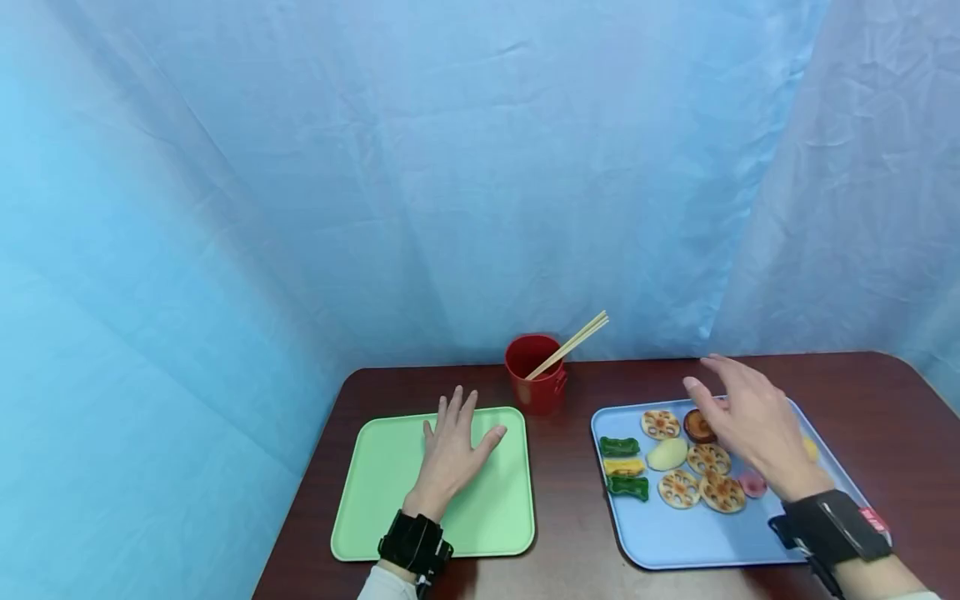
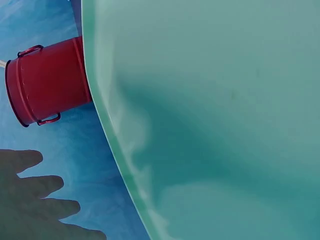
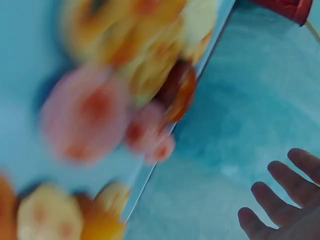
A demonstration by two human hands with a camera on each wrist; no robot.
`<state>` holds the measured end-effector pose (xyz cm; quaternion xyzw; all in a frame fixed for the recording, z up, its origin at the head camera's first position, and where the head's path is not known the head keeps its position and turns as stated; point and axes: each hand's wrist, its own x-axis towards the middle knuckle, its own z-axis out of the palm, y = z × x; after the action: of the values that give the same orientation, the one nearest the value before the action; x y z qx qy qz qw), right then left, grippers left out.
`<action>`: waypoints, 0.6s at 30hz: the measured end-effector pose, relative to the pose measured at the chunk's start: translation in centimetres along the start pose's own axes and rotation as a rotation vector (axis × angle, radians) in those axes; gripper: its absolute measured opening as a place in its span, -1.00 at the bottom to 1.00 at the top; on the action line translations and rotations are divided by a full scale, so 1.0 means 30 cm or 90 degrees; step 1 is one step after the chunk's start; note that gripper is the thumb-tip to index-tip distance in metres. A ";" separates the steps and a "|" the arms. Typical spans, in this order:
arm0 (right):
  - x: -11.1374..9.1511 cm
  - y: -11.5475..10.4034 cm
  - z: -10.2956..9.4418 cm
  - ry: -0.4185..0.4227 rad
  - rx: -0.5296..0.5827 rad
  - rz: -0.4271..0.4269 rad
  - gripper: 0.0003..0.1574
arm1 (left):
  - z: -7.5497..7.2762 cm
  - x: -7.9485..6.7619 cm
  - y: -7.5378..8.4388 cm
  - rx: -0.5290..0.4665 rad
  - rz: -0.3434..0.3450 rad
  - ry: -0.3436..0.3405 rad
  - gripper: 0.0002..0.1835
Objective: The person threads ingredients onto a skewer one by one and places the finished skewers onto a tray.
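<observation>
Fingers spread, my left hand (image 1: 450, 458) hovers over the green tray (image 1: 360, 500) and holds nothing. In the left wrist view its fingers (image 2: 42, 186) stand out past the tray's rim. My right hand (image 1: 753, 421) reaches over the blue tray (image 1: 675, 546) with extended fingers, holding nothing. Under and beside it lie lotus root slices (image 1: 680, 489), a brown round piece (image 1: 696, 429), a pale green oval slice (image 1: 667, 454) and a pink round piece (image 1: 752, 483). Green pepper pieces (image 1: 627, 487) and a yellow strip (image 1: 624, 467) line the tray's left side. The right hand partly hides the food.
Behind and between the trays stands a small red bucket (image 1: 536, 392), with thin wooden sticks (image 1: 573, 342) leaning out to the right. Both trays rest on a dark brown table (image 1: 562, 492). A blue cloth (image 1: 480, 183) hangs behind it.
</observation>
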<state>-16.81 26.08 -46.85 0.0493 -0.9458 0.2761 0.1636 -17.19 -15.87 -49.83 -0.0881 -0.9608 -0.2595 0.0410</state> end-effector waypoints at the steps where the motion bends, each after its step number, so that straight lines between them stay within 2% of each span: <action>1: 0.005 -0.016 0.008 0.001 0.011 0.004 -0.19 | 0.004 -0.002 0.002 -0.011 -0.001 0.002 -0.08; 8: 0.059 -0.128 0.067 0.014 0.103 0.020 -0.26 | 0.027 -0.018 0.026 -0.092 -0.014 0.015 -0.13; 18: 0.174 -0.247 0.146 0.062 0.200 -0.018 -0.45 | 0.055 -0.044 0.031 -0.102 -0.006 0.028 -0.18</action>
<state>-21.59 17.44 -44.83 0.0739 -0.8812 0.4202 0.2035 -15.76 -14.45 -50.97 -0.0811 -0.9361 -0.3379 0.0539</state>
